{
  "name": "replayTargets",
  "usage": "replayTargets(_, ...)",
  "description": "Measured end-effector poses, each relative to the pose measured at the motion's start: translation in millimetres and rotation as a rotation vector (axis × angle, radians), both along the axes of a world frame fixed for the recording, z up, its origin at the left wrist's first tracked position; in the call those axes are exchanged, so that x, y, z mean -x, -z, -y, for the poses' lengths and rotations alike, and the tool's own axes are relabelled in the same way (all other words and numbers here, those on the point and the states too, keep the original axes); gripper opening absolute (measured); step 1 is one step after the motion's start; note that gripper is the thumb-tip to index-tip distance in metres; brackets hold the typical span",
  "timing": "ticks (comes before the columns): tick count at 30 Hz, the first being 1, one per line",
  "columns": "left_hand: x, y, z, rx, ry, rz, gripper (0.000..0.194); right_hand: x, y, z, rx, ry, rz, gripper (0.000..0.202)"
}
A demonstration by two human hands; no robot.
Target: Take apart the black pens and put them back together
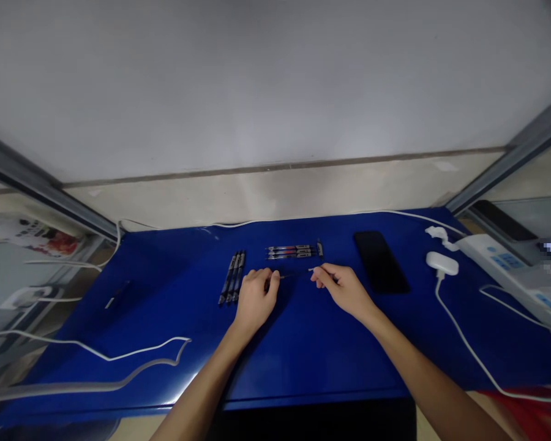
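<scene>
My left hand (256,294) is closed around a dark pen part, mostly hidden by the fingers, with its narrow tip poking out to the right. My right hand (338,285) pinches the pale end of a thin pen refill (298,273), which spans the gap between both hands just above the blue table. Left of my left hand lie several dark pens (232,278) side by side, slanted. Beyond my hands, several clear-barrelled pens (289,252) rest in a horizontal stack. A short dark pen cap (320,248) stands at their right end.
A black phone (381,262) lies right of my right hand. Farther right are a white charger (442,263) with its cable, crumpled tissue (441,236) and a white box (509,269). White cables (133,354) cross the blue table (330,361) at left, near a lone dark pen (118,294).
</scene>
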State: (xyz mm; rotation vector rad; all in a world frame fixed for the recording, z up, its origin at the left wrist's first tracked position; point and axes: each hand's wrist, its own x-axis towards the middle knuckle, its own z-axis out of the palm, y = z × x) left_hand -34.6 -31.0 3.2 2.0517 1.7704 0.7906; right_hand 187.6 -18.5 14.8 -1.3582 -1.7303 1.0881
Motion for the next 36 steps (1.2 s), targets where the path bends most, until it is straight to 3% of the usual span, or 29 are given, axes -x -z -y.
replayTargets(9,-2.2,1.6,2.3,0.012,0.112,-0.059,0.037,-2.0,5.4,-4.5,0.125,0.046,-0.068,0.048)
replayTargets(16,0.0,3.7,0.7,-0.010,0.067,-0.064,0.037,0.9,3.2,-0.9,0.102,0.009,-0.018,0.040)
replayTargets(23,0.0,3.9,0.5,-0.017,0.041,-0.058,0.038,0.9,-0.3,1.3,0.089,-0.002,0.035,0.045)
replayTargets(32,-0.1,2.2,0.2,0.004,0.033,-0.011,0.039,-0.2,2.9,-2.7,0.109,-0.005,-0.103,0.023)
replayTargets(36,-0.2,1.6,0.4,-0.002,0.029,-0.013,0.039,0.4,0.5,-1.7,0.113,0.004,-0.083,0.027)
